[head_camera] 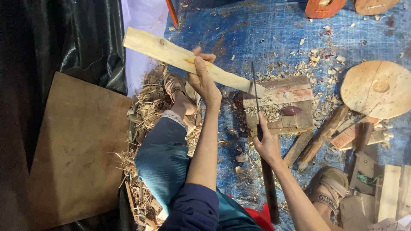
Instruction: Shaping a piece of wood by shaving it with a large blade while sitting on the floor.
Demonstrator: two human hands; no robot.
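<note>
We are sitting on the floor, and our knee in blue trousers [165, 156] is sticking out in front of us. Our right hand [266, 143] is closing its grip around the dark handle of a long thin blade [255, 96]. The blade is pointing up and away from us. Its far end is touching the lower end of a pale wooden plank [188, 60].

Our left hand [202, 77] is gripping that plank near its middle, with the fingers wrapped around it. The plank is tilting, with its low end resting on a flat wooden block [280, 105] and its high end sticking up to the left past our hand. So the plank is lying between our two hands, held by one and met by the blade from the other.

Our left foot in a sandal [173, 85] is sitting just beside the plank, in a heap of wood shavings [143, 124]. A blue tarp [265, 38] is covering the floor, with open room above the block. A round wooden disc [376, 87] is lying farther right, and sticks [321, 137] are crowding the right side. A brown board [75, 149] is lying to our left.
</note>
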